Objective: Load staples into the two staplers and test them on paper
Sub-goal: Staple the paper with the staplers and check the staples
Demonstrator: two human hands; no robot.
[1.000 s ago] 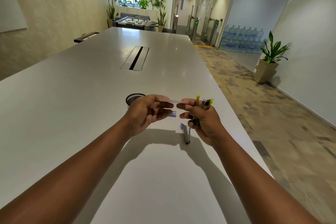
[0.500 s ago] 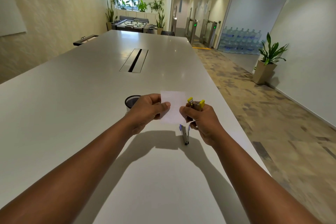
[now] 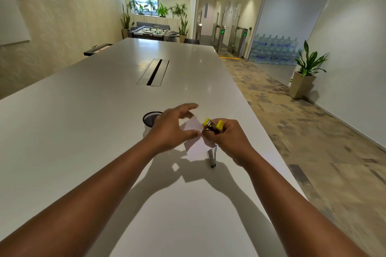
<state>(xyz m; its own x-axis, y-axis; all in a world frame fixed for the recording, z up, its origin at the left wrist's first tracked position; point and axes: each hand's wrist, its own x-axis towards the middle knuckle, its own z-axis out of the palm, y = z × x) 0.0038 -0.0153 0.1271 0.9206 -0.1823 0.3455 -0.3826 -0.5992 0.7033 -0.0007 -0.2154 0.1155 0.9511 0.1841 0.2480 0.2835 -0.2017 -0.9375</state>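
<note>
**Paper meets stapler over the table**

The right hand grips a yellow stapler, nose pointing left toward the paper. The left hand pinches that sheet between thumb and forefinger, other fingers spread, its edge just beside the stapler's mouth. A second stapler lies on the table beneath.

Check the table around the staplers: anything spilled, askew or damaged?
Nothing stands out. The right hand grips the yellow stapler at the white paper slip pinched by the left hand; the grey stapler lies flat beside the black mesh cup.
</note>
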